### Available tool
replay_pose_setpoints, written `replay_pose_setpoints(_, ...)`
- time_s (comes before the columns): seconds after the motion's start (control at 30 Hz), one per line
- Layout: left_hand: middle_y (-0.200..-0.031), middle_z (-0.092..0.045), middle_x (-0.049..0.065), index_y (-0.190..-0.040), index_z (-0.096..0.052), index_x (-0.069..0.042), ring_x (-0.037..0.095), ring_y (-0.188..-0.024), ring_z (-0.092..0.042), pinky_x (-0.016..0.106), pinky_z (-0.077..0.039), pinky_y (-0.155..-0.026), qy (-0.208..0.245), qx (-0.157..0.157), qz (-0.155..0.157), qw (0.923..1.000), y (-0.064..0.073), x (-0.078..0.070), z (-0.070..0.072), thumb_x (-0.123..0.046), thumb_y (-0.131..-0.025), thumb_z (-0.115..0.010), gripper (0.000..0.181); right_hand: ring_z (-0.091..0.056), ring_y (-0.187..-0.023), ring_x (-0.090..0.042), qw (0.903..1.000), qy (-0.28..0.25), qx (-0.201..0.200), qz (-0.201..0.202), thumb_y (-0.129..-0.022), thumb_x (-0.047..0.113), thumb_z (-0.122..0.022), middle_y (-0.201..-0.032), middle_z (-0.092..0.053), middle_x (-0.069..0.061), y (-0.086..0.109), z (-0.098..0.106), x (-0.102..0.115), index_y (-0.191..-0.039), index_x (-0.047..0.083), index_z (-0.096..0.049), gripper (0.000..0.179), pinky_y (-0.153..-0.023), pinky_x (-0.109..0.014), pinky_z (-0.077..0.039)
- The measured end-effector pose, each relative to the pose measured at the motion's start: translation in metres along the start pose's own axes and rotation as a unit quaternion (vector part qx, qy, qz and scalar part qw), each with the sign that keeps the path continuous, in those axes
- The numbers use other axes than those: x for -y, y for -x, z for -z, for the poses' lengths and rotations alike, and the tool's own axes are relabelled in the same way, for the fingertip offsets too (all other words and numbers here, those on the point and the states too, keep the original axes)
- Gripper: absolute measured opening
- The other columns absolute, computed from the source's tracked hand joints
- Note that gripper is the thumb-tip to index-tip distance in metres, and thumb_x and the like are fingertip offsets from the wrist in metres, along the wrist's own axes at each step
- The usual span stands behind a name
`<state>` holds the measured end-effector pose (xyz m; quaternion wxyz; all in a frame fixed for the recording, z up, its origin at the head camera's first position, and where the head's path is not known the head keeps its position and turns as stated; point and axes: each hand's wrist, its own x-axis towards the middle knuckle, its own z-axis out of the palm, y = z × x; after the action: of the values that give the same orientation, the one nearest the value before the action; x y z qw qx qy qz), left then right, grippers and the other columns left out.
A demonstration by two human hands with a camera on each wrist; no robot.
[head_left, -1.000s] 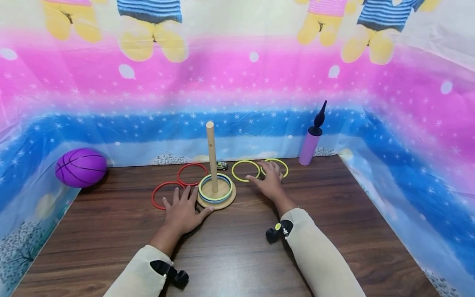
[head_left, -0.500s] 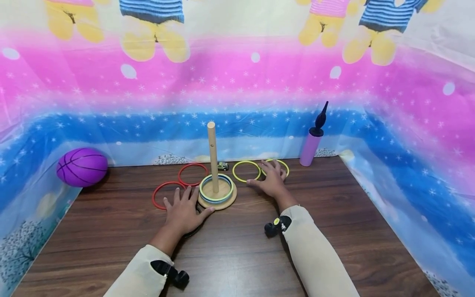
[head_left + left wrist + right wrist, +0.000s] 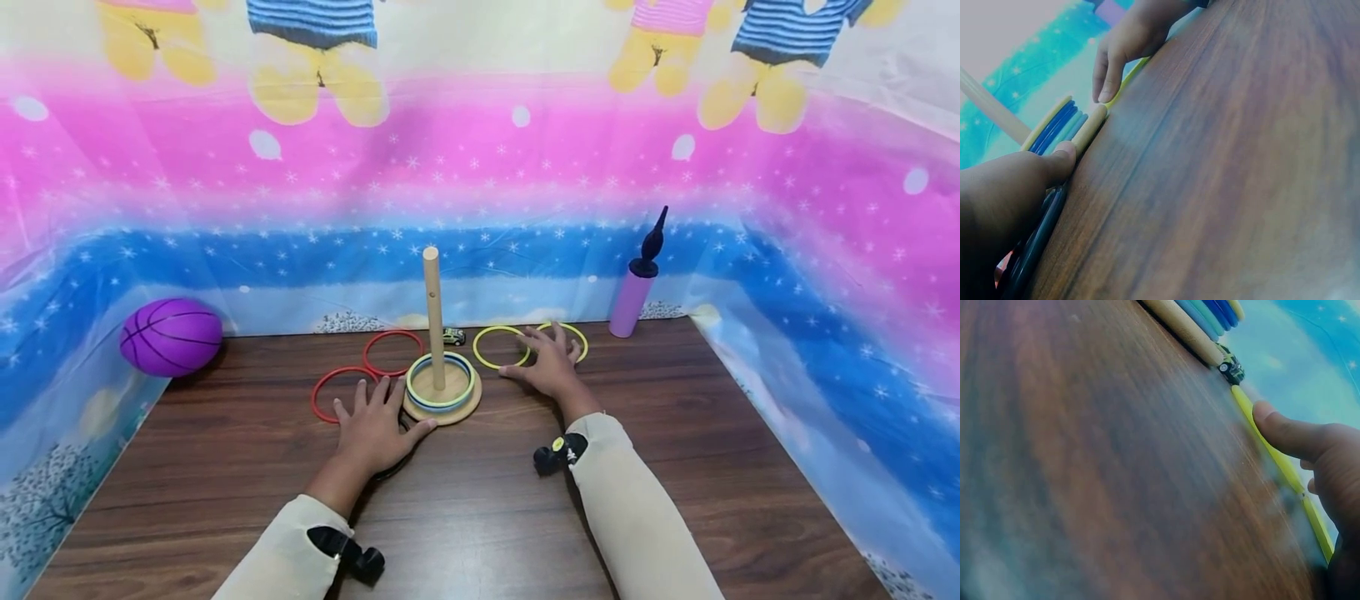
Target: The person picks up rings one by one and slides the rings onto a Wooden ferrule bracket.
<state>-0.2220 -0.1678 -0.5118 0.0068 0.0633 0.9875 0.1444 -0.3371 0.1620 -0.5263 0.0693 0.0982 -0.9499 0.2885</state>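
Observation:
My left hand [image 3: 371,429] lies with its fingers spread over the black rings [image 3: 1038,244], which it mostly covers. Its thumb reaches the round wooden base of the peg stand [image 3: 461,408]. Around the upright peg sit stacked rings [image 3: 1054,128], pale yellow on top, with blue and teal ones below. On the other side, my right hand [image 3: 553,367] hovers over two yellow rings [image 3: 480,333], fingers bent loosely and thumb apart. In the right wrist view that thumb is close above a yellow ring [image 3: 1272,450]; the other fingers are mostly hidden.
Two red rings [image 3: 315,398] lie left of the stand. Behind it is a small toy car [image 3: 453,336]. A purple ball [image 3: 171,337] rests at the far left and a purple hand pump [image 3: 632,302] stands at the back right. Printed cloth encloses the wooden table [image 3: 465,517].
The head view has drifted slightly, so the scene sits a little further right. My right thumb has come a touch nearer to me; my left hand keeps its place.

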Motion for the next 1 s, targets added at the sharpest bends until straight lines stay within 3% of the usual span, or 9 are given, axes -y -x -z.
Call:
replay_pose_setpoints(0.3,-0.179,-0.028,0.024,-0.174,-0.032,-0.012,0.058,-0.166,-0.015,0.090,-0.007,-0.123,0.001,-0.002,-0.001,1.0000,0.0012,-0.0013,0.0017,-0.077,-0.101,-0.057,0.101,-0.004,-0.173,-0.039,0.9999,0.011,0.004,-0.005,-0.090,0.057,-0.087,-0.173,-0.047,-0.006,0.0013,-0.0004,0.0022,-0.155,0.018,-0.064,0.080,-0.130,-0.076,0.003)
replay_pose_setpoints(1.0,-0.179,-0.028,0.024,-0.174,-0.031,-0.012,0.058,-0.166,-0.016,0.090,-0.007,-0.123,0.002,0.000,-0.001,1.0000,0.0006,-0.0004,0.0015,-0.077,-0.101,-0.056,0.101,-0.027,-0.164,-0.038,0.9998,-0.001,-0.017,-0.008,-0.088,0.051,-0.091,-0.164,-0.057,-0.012,0.0020,-0.0002,0.0057,-0.139,0.011,-0.077,0.066,-0.127,-0.078,-0.003)
